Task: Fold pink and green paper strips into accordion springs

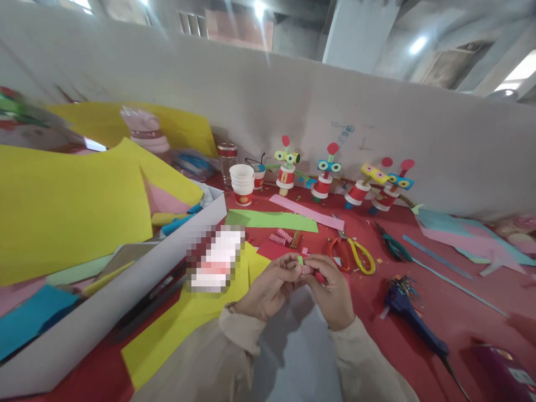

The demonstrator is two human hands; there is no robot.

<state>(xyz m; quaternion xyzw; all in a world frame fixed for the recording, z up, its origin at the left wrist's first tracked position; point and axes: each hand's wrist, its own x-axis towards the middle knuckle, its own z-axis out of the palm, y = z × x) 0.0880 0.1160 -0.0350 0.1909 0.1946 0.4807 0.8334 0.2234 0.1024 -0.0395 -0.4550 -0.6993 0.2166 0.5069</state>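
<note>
In the head view my left hand (270,287) and my right hand (333,290) meet near the table's front edge. Their fingertips pinch a small folded paper strip (300,261), green and pink, from both sides; part of it is hidden by the fingers. Just beyond the hands lie pleated paper springs (281,237) in pink and white, with a dark green one beside them. Red-handled scissors (338,254) and yellow-handled scissors (362,257) rest to the right. A green paper strip (272,220) and a pink paper strip (307,211) lie farther back.
Several paper-cup figures (322,184) stand along the back wall beside stacked paper cups (242,183). A white box (176,245) with coloured paper fills the left. At right lie pliers (393,245) and a blue glue gun (414,321). Yellow sheets (167,329) lie near my left forearm.
</note>
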